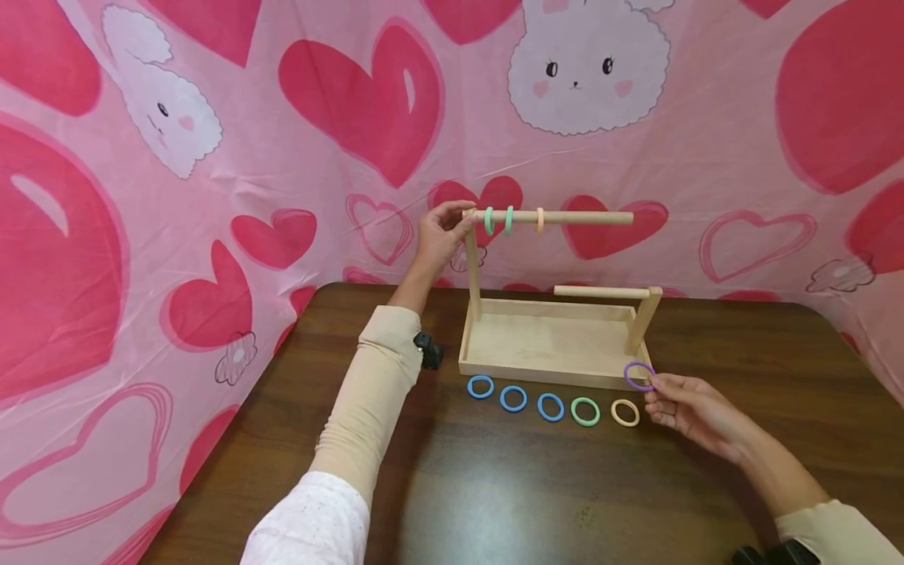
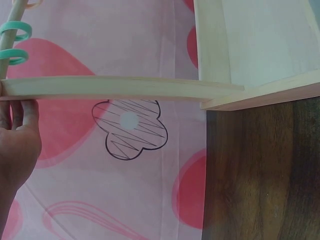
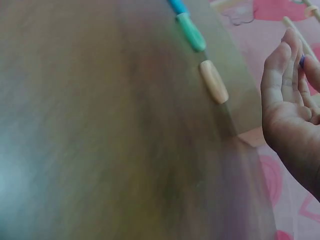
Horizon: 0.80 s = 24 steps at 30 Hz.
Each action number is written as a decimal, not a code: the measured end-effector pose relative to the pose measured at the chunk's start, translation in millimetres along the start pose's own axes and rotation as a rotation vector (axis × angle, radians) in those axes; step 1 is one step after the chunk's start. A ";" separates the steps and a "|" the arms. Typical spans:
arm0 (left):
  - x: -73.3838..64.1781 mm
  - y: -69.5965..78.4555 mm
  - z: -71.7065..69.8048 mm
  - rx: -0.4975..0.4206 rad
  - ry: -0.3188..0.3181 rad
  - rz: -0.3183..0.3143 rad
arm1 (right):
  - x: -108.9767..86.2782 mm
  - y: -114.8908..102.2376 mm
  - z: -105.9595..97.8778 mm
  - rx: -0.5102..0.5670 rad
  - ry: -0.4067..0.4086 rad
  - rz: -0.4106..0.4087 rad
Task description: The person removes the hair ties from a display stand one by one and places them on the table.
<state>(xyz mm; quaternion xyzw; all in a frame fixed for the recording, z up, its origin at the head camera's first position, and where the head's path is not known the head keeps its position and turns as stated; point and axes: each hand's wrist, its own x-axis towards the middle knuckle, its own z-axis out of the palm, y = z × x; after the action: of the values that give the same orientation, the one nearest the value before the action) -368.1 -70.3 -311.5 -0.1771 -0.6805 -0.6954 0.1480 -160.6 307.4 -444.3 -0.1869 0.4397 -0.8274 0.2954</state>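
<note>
A pale wooden stand (image 1: 475, 271) has a tray base and two posts, each bearing a horizontal bar. My left hand (image 1: 439, 235) grips the top of the tall left post, at the end of the upper bar (image 1: 589, 218). On that bar hang two green rings (image 1: 489, 220) and one peach ring (image 1: 540, 220). Between thumb and fingers, my right hand (image 1: 695, 408) pinches a purple ring (image 1: 639, 387) by the tray's front right corner. In the right wrist view only a sliver of the purple ring (image 3: 302, 61) shows. The lower bar (image 1: 600, 292) carries no ring.
Before the tray, a row of rings lies on the brown table (image 1: 494, 494): three blue rings (image 1: 513, 399), a green ring (image 1: 585, 412) and a peach-yellow ring (image 1: 625, 413). A pink cloth (image 1: 282, 157) with hearts and rabbits hangs behind.
</note>
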 end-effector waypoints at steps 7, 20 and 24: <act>0.0 0.7 0.7 -0.022 -0.003 0.013 | -15.7 9.9 -8.1 -0.025 -0.043 0.150; -1.9 3.5 -0.1 -0.015 0.000 0.014 | -21.5 14.4 1.8 -0.110 -0.062 0.439; -1.5 1.7 1.1 -0.022 -0.005 0.019 | -20.9 15.0 2.0 -0.195 -0.008 0.469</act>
<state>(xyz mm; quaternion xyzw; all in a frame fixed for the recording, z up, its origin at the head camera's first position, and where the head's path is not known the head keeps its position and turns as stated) -366.0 -69.3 -310.6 -0.1870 -0.6715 -0.7010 0.1506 -138.8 313.2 -456.8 -0.1107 0.5473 -0.6893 0.4615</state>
